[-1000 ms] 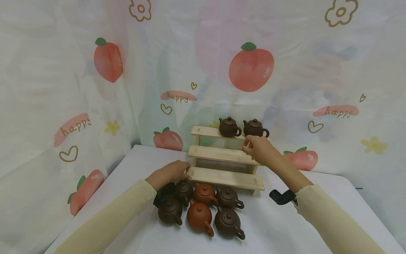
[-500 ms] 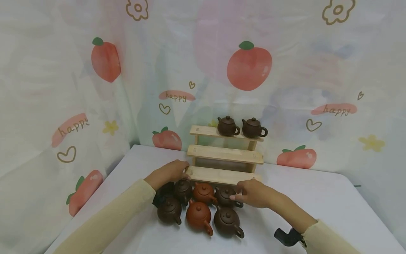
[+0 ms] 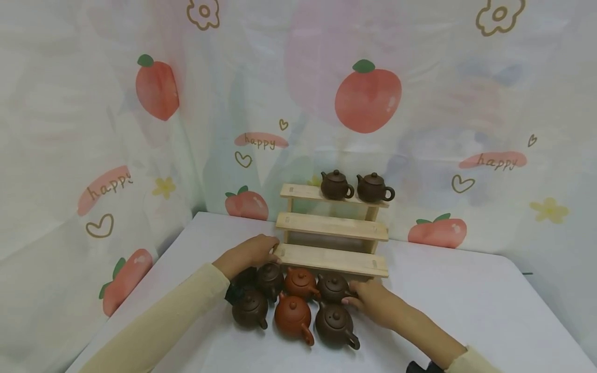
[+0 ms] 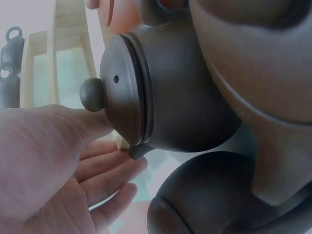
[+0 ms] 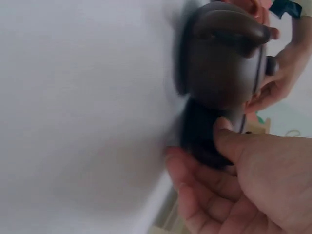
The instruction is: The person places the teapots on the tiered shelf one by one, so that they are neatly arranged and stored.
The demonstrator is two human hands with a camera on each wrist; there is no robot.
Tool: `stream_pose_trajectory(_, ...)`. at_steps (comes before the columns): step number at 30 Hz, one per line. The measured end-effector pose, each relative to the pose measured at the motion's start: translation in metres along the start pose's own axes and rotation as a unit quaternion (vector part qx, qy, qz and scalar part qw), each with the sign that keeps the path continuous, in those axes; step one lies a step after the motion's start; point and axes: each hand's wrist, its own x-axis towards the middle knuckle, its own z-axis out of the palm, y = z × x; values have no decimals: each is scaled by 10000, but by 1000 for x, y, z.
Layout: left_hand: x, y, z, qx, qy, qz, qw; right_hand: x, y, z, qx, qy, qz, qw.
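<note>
The right hand (image 3: 375,302) pinches 1 dark teapot (image 3: 332,287) near the front edge of the stand (image 3: 333,260); the left hand (image 3: 252,253) grips the stand's front left corner.

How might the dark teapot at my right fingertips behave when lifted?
The dark teapot should stay stiff, judging by its solid shape. Its knobbed lid looks separate, so it might slip if tilted.

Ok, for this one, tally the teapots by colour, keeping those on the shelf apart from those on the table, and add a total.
Dark brown teapots on the top shelf: 2
Dark brown teapots on the table: 4
Orange-brown teapots on the table: 2
Total: 8
</note>
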Motion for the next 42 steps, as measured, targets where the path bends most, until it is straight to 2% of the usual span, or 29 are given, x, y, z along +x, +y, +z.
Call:
stream_pose_trajectory(7, 0, 1, 0, -1, -52, -37, 10000, -5, 6, 8, 214, -19, -88, 9997)
stream_pose_trajectory(24, 0, 1, 2, -100, -37, -99, 9999, -9, 14, 14, 422, 465, -650, 9959)
stream_pose_trajectory(32, 0, 1, 2, -151, -41, -90, 9998, -10, 18, 16, 596, 457, -438, 9962)
stream_pose_trajectory(42, 2, 0, 3, -134, -37, -100, 9999, -12, 19, 14, 682, 707, -587, 9934)
